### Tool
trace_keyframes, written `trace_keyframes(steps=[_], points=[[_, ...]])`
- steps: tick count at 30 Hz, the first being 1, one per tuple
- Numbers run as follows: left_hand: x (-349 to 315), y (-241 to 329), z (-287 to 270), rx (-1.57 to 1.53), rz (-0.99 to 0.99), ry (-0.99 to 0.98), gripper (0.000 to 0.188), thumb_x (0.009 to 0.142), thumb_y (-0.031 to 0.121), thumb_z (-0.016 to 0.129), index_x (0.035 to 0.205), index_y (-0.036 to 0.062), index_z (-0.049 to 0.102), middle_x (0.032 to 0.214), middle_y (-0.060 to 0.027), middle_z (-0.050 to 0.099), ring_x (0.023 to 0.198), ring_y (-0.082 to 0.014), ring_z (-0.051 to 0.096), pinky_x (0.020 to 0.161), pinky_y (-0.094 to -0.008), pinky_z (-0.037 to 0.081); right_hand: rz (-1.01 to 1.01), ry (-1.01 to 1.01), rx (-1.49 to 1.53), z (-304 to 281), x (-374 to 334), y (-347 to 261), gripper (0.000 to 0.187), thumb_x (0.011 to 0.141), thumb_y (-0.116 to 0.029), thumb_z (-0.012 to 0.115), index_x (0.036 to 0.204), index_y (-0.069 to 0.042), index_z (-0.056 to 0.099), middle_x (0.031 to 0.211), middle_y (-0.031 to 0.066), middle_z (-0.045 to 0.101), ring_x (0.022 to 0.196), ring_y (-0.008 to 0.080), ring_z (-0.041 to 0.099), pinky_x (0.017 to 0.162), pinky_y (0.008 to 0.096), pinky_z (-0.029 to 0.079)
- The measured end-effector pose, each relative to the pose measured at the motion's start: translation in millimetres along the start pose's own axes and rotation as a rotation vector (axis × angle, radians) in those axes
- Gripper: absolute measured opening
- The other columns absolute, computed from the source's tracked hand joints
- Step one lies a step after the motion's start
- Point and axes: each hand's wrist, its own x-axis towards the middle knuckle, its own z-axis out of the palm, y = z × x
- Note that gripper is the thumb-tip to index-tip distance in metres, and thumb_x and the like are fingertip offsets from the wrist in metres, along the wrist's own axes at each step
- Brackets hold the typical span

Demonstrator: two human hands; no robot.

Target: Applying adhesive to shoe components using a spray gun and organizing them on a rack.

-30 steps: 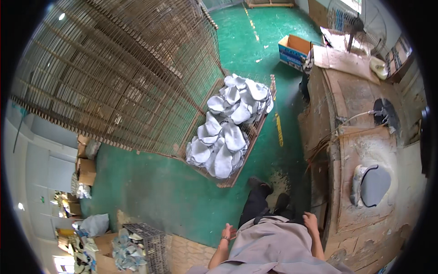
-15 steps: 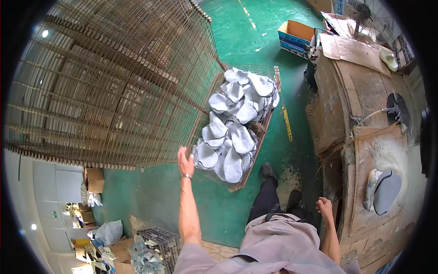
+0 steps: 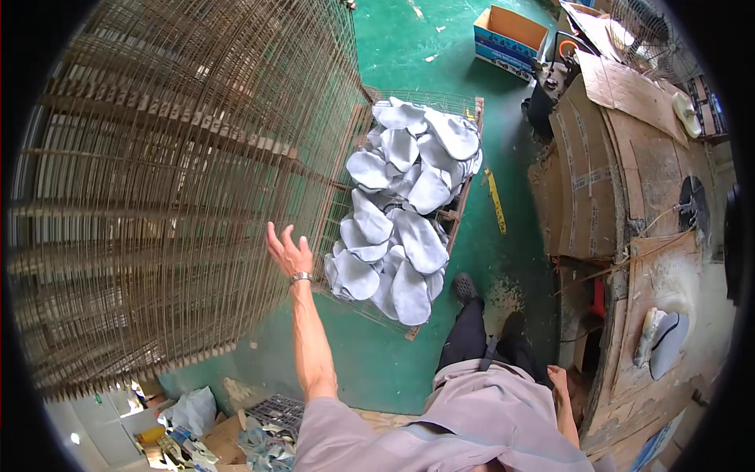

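My left hand [image 3: 289, 253], with a metal-banded watch at the wrist, reaches out with fingers spread and nothing in it. It is nearest the tall wire rack [image 3: 197, 157]; whether the fingertips touch the wires I cannot tell. Just right of that hand, grey insole-shaped pieces [image 3: 381, 236] lie heaped in several overlapping layers on a low wire shelf [image 3: 370, 313] of the rack. My right hand [image 3: 557, 379] hangs low beside the workbench [image 3: 629, 315], fingers curled in, with nothing visible in it.
On the bench rest a grey insole and a pale shoe-like piece [image 3: 667, 342], with cardboard sheets [image 3: 629, 90] farther back. An open blue box [image 3: 507, 55] stands on the green floor [image 3: 409, 47]. Bags and scraps [image 3: 193, 417] are piled at lower left. A fan [image 3: 653, 35] is at far right.
My left hand has moved left and up toward the wire rack, its fingers spreading wider. The right hand has dropped slightly. The view has shifted, so the rack fills more of the left side.
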Motion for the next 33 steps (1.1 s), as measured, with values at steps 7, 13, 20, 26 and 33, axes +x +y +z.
trace_keyframes(steps=[7,13,20,26,33], points=[[-53,44,31,-0.105,0.01,-0.027,0.048,0.078,0.014,0.074,0.124,0.0081,0.061,0.151,-0.0185,0.04,0.129,-0.0419,0.044,0.107,-0.0529,0.04,-0.026,0.012,-0.147,37,30,-58,0.035,0.092,-0.016,0.059,0.119,0.004,0.07,0.108,0.0185,0.076,0.097,0.0241,0.073,0.081,0.0343,0.056],[-70,64,33,-0.159,0.009,-0.087,0.049,0.078,0.014,0.075,0.124,0.0086,0.061,0.152,-0.0179,0.04,0.131,-0.0405,0.044,0.106,-0.051,0.04,0.075,0.041,-0.005,26,24,-91,0.035,0.093,-0.013,0.058,0.121,0.003,0.07,0.102,0.0155,0.076,0.093,0.0224,0.072,0.083,0.0321,0.055],[-66,56,12,-0.078,-0.048,-0.111,0.051,0.076,0.012,0.075,0.125,0.0093,0.061,0.155,-0.0155,0.037,0.137,-0.0416,0.04,0.111,-0.0529,0.037,-0.008,-0.183,0.074,27,54,-111,0.034,0.092,-0.013,0.061,0.116,0.009,0.069,0.106,0.0165,0.074,0.098,0.0229,0.07,0.088,0.0334,0.054],[-16,42,1,0.024,-0.194,-0.101,0.068,0.078,0.01,0.078,0.14,0.0035,0.05,0.16,-0.0164,0.03,0.145,-0.0411,0.031,0.118,-0.0514,0.033,-0.089,-0.024,-0.079,7,112,-120,0.042,0.085,0.002,0.044,0.117,0.007,0.07,0.111,0.0248,0.072,0.099,0.0335,0.071,0.088,0.0414,0.057],[-16,53,-21,0.119,-0.33,-0.053,0.06,0.078,0.011,0.074,0.133,0.0025,0.054,0.149,-0.0195,0.043,0.138,-0.0407,0.041,0.115,-0.0503,0.036,0.191,-0.204,0.293,-47,176,-237,0.041,0.092,-0.011,0.052,0.13,0.003,0.06,0.089,0.0118,0.07,0.061,0.0187,0.065,0.051,0.0341,0.054]])
